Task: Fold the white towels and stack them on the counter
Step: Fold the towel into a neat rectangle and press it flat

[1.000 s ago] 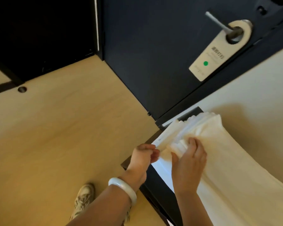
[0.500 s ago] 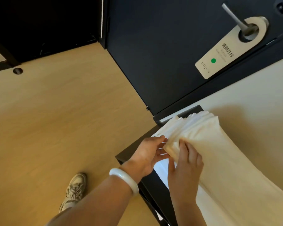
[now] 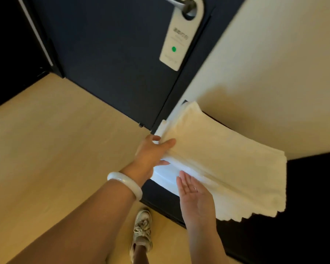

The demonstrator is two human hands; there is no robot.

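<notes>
I judge the job well along. A stack of white towels (image 3: pixel 227 161), several folded layers deep, already lies on the dark desk (image 3: pixel 160 201), set against the pale wall (image 3: pixel 265 73) and just beside the dark door (image 3: pixel 107 63). I see no loose, unfolded towel anywhere in view. What is left looks to me like either tidying this pile or folding towels that lie out of sight, and I cannot tell which. A brighter white layer peeks out under the near edge of the stack. At the right-hand end the layer edges show as scallops, not quite flush.

The left hand (image 3: pixel 151 155), the one with the pale bracelet (image 3: pixel 125 182), grasps the upper layers at the stack's left end, with the thumb laid on top and the fingers slid in underneath. The right hand (image 3: pixel 195 197) is released and holds nothing. Its palm is up and its fingers are straight, with the fingertips touching or just beside the stack's near edge.

In the frame 0.5 s ago, the right hand lay palm down on the folds at the corner. The left hand pinched that same corner with curled fingers. Now the right hand has come off the top and turned over, and the left has spread along the end with its thumb over it. The view has swung too, so the door hanger (image 3: pixel 179 40) sits higher and nearer the middle.
</notes>
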